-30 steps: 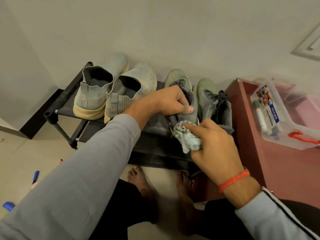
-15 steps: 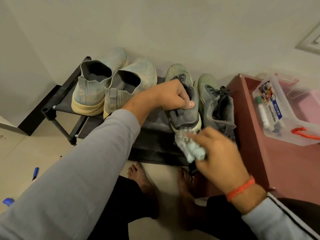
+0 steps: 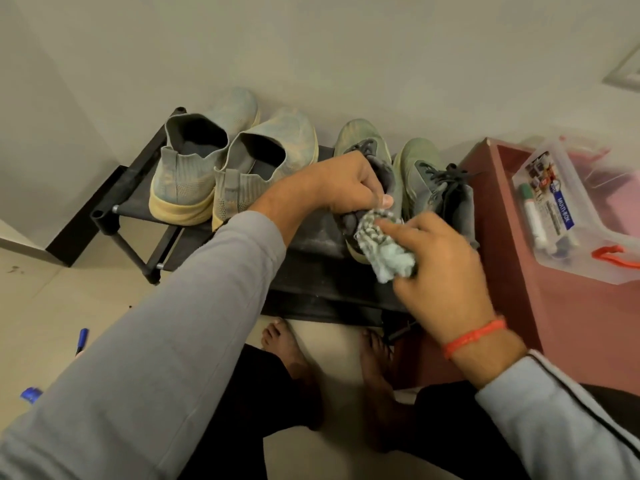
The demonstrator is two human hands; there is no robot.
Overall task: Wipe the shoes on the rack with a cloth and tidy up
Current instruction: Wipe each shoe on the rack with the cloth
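Shoe, grey suede, gripped by left hand; right hand clutches fuzzy crumpled cloth.

**Both hands at work, arms reaching forward**

The left arm, in a grey sleeve pushed back from the wrist, stretches forward and to the right across the view. The left hand is curled, its fingers wrapped round the heel collar of the grey shoe, the thumb pressed on the outside. The right arm comes in from the lower right in a pale sleeve, a red thread band on the wrist. The right hand is turned palm down, bunching the cloth under its fingers, the forefinger laid out over the top of it and pressing it to the back of that shoe. Both bare feet stand below, toes forward.
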